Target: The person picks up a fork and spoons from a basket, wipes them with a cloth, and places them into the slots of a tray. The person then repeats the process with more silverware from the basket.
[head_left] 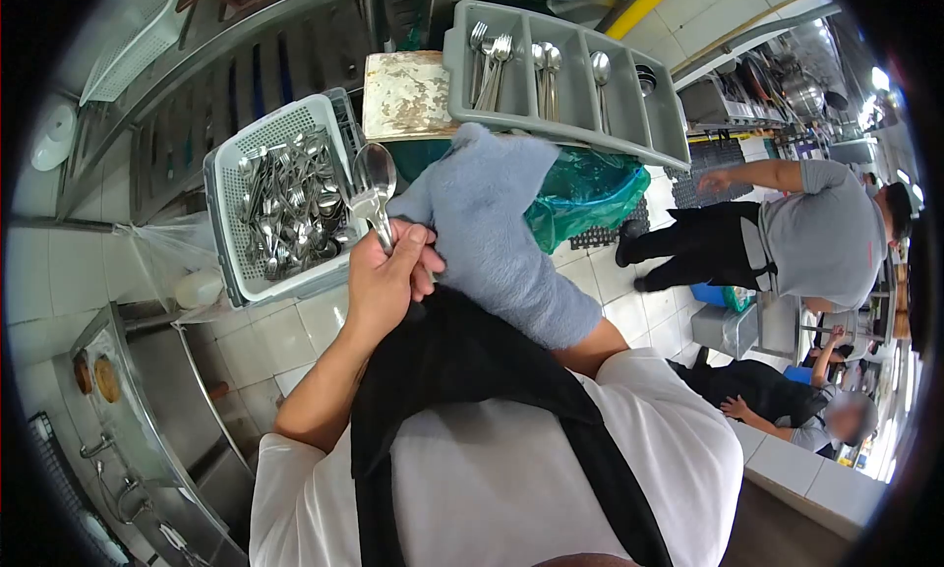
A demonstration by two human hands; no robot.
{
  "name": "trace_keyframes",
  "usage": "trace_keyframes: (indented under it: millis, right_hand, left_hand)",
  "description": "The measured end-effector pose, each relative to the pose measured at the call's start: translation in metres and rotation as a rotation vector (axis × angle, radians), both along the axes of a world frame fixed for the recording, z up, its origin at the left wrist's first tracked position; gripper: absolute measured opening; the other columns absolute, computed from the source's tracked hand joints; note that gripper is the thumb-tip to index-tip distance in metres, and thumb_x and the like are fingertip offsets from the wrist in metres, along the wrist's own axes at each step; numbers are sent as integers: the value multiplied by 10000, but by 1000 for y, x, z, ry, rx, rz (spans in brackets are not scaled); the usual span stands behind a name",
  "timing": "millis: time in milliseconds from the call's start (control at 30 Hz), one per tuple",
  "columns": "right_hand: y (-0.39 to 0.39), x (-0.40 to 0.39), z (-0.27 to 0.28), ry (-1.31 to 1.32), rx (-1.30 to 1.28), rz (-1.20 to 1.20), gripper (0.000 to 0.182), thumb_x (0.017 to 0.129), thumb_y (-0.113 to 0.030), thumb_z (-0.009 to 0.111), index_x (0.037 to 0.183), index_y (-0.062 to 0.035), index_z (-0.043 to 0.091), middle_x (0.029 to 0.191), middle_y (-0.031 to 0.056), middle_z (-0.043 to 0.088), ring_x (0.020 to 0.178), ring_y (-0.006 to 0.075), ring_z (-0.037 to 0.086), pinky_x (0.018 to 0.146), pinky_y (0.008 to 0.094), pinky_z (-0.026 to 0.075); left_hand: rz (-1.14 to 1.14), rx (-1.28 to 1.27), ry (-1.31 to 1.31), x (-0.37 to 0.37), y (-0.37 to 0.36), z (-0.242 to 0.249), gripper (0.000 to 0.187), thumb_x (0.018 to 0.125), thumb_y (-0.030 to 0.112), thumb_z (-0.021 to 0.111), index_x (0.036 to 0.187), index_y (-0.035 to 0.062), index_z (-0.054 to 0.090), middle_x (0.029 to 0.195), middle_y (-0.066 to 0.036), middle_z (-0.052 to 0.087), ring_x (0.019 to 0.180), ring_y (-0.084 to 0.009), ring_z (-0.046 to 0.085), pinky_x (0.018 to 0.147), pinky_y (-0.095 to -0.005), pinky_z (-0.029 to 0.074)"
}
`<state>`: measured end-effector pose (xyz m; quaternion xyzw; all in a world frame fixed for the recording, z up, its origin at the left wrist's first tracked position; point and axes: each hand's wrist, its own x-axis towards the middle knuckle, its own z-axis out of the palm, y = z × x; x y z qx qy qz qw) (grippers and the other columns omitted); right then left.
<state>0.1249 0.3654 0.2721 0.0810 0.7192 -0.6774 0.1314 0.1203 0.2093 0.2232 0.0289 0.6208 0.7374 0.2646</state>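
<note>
My left hand (385,280) is closed on the handles of a metal spoon (376,166) and a fork (366,205), their heads pointing away from me. A blue-grey towel (506,198) drapes over my right forearm and covers my right hand, so its fingers are hidden. Left of my left hand sits a white perforated basket (224,179) heaped with mixed metal cutlery (292,198). Beyond the towel lies a grey divided cutlery tray (580,124). Forks (492,67) and spoons (547,75) stand sorted in its compartments.
A worn board (405,93) adjoins the tray. Under the tray hangs a green plastic bag (590,198). A metal sink (138,390) is at the lower left. Two co-workers, one standing (816,223) and another lower down (787,400), are at the right.
</note>
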Motion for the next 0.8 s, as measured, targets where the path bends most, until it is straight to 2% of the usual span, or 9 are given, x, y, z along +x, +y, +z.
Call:
trace_keyframes:
  millis: [100,200,300,533,600,633,667,733,800]
  right_hand:
    - [12,-6,12,827,1042,172,271,598,-232,727,755,-58,591,824,155,494,773,342,469,751,408,385]
    - [25,-23,-17,887,1044,1,216,620,-212,720,713,-55,605,771,144,494,751,350,467,734,413,381]
    - [31,-35,-48,986,1028,-219,157,653,-182,711,651,-50,625,690,129,494,716,362,464,708,421,375]
    - [-3,-21,-7,650,1117,-2,157,650,-211,686,720,-79,640,711,132,489,737,351,465,665,445,328]
    - [-15,-15,-13,704,1304,95,192,622,-275,707,556,-156,571,618,112,489,718,338,507,611,434,333]
    - [-15,-8,-11,761,1129,174,154,602,-222,696,632,-122,582,670,140,504,726,356,498,682,469,344]
    - [-14,-6,-18,767,1130,178,154,602,-222,696,632,-122,582,670,140,504,726,356,498,682,469,344]
    - [-10,-1,-33,839,968,167,226,619,-201,689,730,-82,532,787,148,475,799,377,453,741,508,321]
    - [-2,3,-26,811,925,175,241,618,-189,694,736,-67,522,815,164,467,796,372,452,747,503,328]
  left_hand:
    - [78,-72,46,2,-5,-2,231,952,231,579,886,10,595,631,-19,565,446,-46,449,397,-195,351]
    - [66,-86,-33,6,-10,-18,233,938,236,605,868,14,603,629,-2,556,451,-39,440,395,-197,331]
    - [11,-70,11,7,-9,-19,241,930,241,622,874,7,616,652,1,572,461,-30,419,414,-201,324]
    - [96,-36,102,6,-1,-19,246,935,240,616,885,-1,621,659,-6,583,485,-32,426,436,-204,332]
    - [144,-4,76,5,3,-21,239,936,233,615,881,0,620,651,-6,578,490,-36,431,436,-205,335]
    - [188,26,51,4,4,-23,232,937,226,614,878,1,619,642,-5,573,495,-41,436,437,-206,338]
    - [194,29,55,3,2,-29,232,937,226,614,878,1,619,642,-5,573,495,-41,436,437,-206,338]
    - [19,-32,-80,0,-6,-36,266,964,256,566,932,-3,617,711,-28,580,498,-55,445,437,-213,344]
    - [-5,15,-131,3,-5,-31,293,973,275,542,980,-9,613,755,-44,583,512,-70,471,451,-220,368]
